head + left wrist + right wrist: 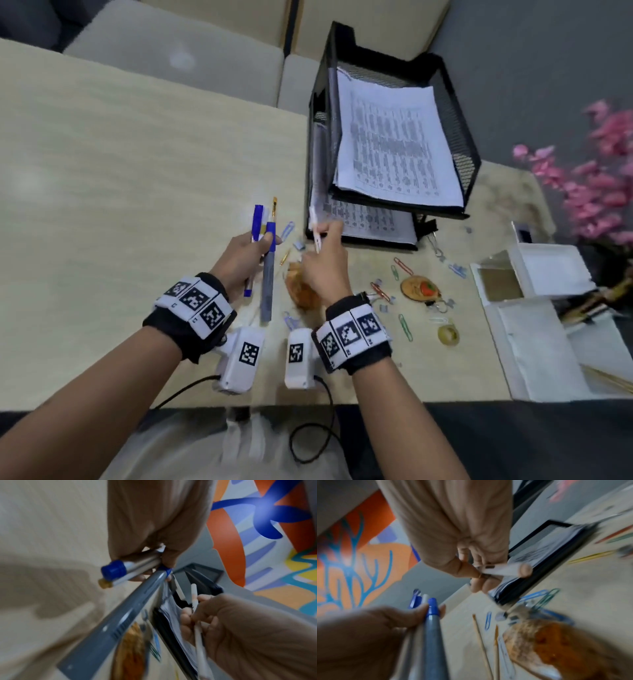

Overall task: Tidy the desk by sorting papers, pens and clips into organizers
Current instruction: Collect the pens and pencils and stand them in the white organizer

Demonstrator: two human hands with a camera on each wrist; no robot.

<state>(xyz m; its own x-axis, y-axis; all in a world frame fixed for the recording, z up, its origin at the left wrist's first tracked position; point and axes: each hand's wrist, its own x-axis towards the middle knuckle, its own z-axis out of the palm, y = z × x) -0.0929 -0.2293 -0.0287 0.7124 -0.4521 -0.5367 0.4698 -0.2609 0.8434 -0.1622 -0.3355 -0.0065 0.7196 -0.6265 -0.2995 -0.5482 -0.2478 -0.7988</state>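
Spreading across the whole view: pale wood-grain desk (120, 154), most of its left part bare, clutter gathered toward the near right

Standing at the far right of it: black wire-mesh two-tier paper tray (459, 137), both tiers already carrying printed white sheets (394, 144), so the paper sorting looking largely done

Sitting at the right edge: white compartmented plastic organizer (548, 263), a few dark sticks showing in one compartment, contents otherwise hard to make out; pink artificial blossoms (603, 164) beyond it

Hovering over the near middle of the desk: left hand (239, 260), fingers curled round a bundle of pens, among them a long grey marker with a blue cap (268, 274) and a blue-and-white pen (255, 240), gathered but not yet dropped into any holder

Working just beside it: right hand (322, 267), thumb and fingertips pinching a slim white pen (317, 236) close to the front edge of the lower tier

Still lying loose on the desk: coloured wire paper clips (405, 327) scattered near the right wrist, small metal binder clips (457, 269), a round wooden keychain with a red fruit picture (419, 287), a thin gold-tipped paintbrush (274, 205), an orange-brown crumpled thing (301, 291) too blurred to name

Judging overall: papers filed, pens mid-collection, clips untouched
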